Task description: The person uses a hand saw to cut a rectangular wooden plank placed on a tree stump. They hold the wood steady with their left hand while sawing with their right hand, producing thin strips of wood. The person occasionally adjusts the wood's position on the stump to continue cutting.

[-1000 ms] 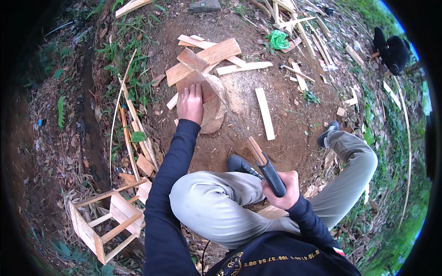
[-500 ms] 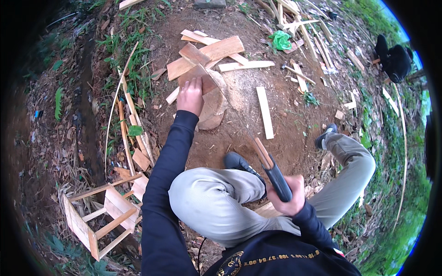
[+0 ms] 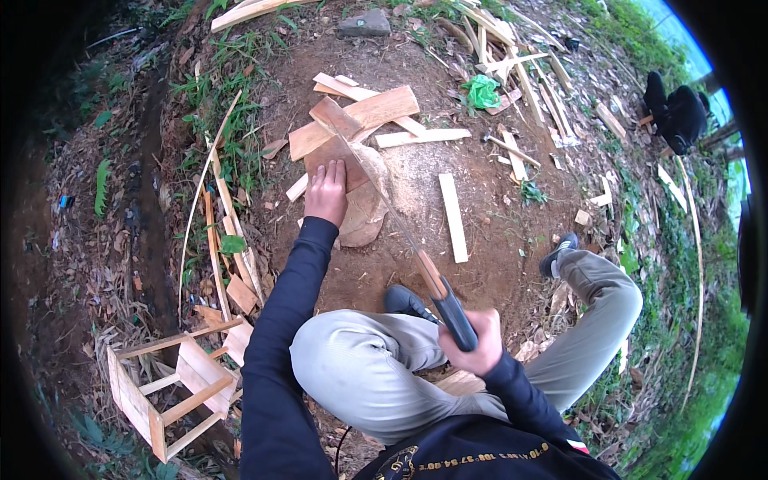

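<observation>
My right hand (image 3: 478,342) is wrapped round the black-and-brown handle of a handsaw (image 3: 430,276). Its long, thin blade shows nearly edge-on and runs up and left to the right edge of a small wooden board (image 3: 320,156). On that board rests my left hand (image 3: 326,192), fingers together and pressing it down on the round tree stump (image 3: 364,220). The thumb of this hand is mostly hidden. Pale sawdust (image 3: 392,180) lies around the blade. Just beyond the held board, several flat planks (image 3: 386,106) overlap one another.
A hammer (image 3: 512,150) and a green plastic bag (image 3: 482,94) lie beyond, to the right. One pale slat (image 3: 453,218) is on the dirt right of the stump. A small wooden frame (image 3: 178,384) stands at the lower left. Long strips (image 3: 220,232) and a woodpile (image 3: 512,68) flank the spot.
My right hand and the handsaw have shifted left and slightly up in the picture. The left hand stays on the board; the whole view has also tilted a little.
</observation>
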`<state>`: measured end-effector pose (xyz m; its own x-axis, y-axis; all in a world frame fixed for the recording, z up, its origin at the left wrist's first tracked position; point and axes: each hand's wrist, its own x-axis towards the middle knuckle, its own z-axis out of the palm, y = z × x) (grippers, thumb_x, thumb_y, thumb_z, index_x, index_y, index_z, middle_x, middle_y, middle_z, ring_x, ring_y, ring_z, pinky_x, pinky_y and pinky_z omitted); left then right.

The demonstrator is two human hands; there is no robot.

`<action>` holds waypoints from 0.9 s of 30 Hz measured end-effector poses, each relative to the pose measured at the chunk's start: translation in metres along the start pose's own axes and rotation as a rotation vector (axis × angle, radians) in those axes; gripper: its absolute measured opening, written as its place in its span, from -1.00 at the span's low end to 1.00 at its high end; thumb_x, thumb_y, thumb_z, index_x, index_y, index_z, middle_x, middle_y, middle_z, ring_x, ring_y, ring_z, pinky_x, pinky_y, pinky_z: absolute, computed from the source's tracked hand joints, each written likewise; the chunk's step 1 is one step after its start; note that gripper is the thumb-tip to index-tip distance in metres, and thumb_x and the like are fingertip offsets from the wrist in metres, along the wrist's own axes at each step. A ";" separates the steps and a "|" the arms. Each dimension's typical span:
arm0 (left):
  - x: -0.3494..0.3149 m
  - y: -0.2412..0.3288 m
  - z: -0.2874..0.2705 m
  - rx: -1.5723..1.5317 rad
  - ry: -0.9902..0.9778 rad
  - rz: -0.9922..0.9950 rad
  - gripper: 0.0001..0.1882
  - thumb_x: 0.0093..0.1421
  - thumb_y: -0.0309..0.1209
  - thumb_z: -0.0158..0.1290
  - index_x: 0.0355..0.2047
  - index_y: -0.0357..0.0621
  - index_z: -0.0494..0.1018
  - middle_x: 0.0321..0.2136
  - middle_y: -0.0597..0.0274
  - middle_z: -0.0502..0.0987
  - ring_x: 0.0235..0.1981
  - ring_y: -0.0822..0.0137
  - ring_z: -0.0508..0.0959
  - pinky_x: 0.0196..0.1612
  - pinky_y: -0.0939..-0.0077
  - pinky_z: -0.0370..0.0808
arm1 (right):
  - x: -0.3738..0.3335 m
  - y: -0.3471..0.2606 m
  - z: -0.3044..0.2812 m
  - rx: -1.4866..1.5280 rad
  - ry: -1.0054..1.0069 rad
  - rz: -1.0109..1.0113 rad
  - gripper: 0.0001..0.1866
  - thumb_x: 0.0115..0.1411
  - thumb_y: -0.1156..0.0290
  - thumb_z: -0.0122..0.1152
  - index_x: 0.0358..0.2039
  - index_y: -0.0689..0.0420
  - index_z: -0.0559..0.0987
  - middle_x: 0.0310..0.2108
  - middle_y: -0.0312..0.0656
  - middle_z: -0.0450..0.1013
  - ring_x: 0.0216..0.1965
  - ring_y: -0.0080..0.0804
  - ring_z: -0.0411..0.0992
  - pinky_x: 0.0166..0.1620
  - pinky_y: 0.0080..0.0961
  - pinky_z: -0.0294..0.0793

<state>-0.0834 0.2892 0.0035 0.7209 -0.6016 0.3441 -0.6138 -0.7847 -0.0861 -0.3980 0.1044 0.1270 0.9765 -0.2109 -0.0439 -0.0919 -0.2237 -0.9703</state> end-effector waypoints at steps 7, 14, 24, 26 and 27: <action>0.002 -0.002 -0.007 -0.013 -0.012 0.046 -0.51 0.11 -0.57 -0.01 0.10 -0.27 0.40 0.05 -0.02 0.52 0.05 -0.07 0.53 0.09 0.23 0.50 | -0.031 -0.001 -0.011 -0.052 -0.066 0.019 -0.92 -0.07 0.50 0.28 -0.57 0.24 0.56 -0.74 -0.12 0.42 -0.70 -0.31 0.50 -0.53 -0.46 0.47; 0.010 -0.002 -0.007 -0.133 -0.015 -0.037 -0.44 0.04 -0.61 0.02 0.12 -0.20 0.40 0.06 -0.01 0.51 0.07 -0.01 0.53 0.06 0.23 0.53 | 0.004 0.020 0.004 -0.047 -0.005 -0.025 -0.89 -0.07 0.50 0.29 -0.62 0.24 0.54 -0.75 -0.08 0.39 -0.72 -0.29 0.48 -0.57 -0.44 0.41; 0.005 -0.003 -0.005 -0.097 -0.009 -0.025 -0.55 0.10 -0.56 -0.01 0.05 -0.30 0.44 0.02 -0.03 0.54 0.01 -0.03 0.55 0.08 0.21 0.50 | 0.013 0.055 0.020 -0.006 0.041 -0.087 -0.92 -0.07 0.52 0.28 -0.61 0.21 0.54 -0.76 -0.13 0.42 -0.73 -0.32 0.48 -0.56 -0.48 0.44; 0.009 -0.012 -0.010 -0.069 0.006 0.002 -0.54 0.08 -0.59 0.00 0.05 -0.27 0.44 0.02 -0.02 0.54 0.01 -0.02 0.56 0.04 0.22 0.53 | -0.017 0.053 0.005 -0.052 -0.021 -0.084 -0.93 -0.09 0.52 0.29 -0.61 0.20 0.55 -0.73 -0.13 0.44 -0.69 -0.32 0.51 -0.53 -0.48 0.46; 0.006 -0.008 -0.009 -0.057 0.021 0.013 -0.52 0.06 -0.61 0.01 0.05 -0.24 0.44 0.02 -0.01 0.54 0.01 0.00 0.56 0.01 0.23 0.55 | -0.029 0.048 0.000 -0.074 -0.058 -0.056 -0.93 -0.10 0.52 0.29 -0.61 0.20 0.56 -0.72 -0.14 0.45 -0.67 -0.32 0.52 -0.52 -0.47 0.47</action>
<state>-0.0769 0.2934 0.0142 0.7059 -0.6081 0.3632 -0.6411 -0.7665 -0.0372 -0.4311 0.0998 0.0819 0.9900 -0.1411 -0.0063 -0.0493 -0.3035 -0.9516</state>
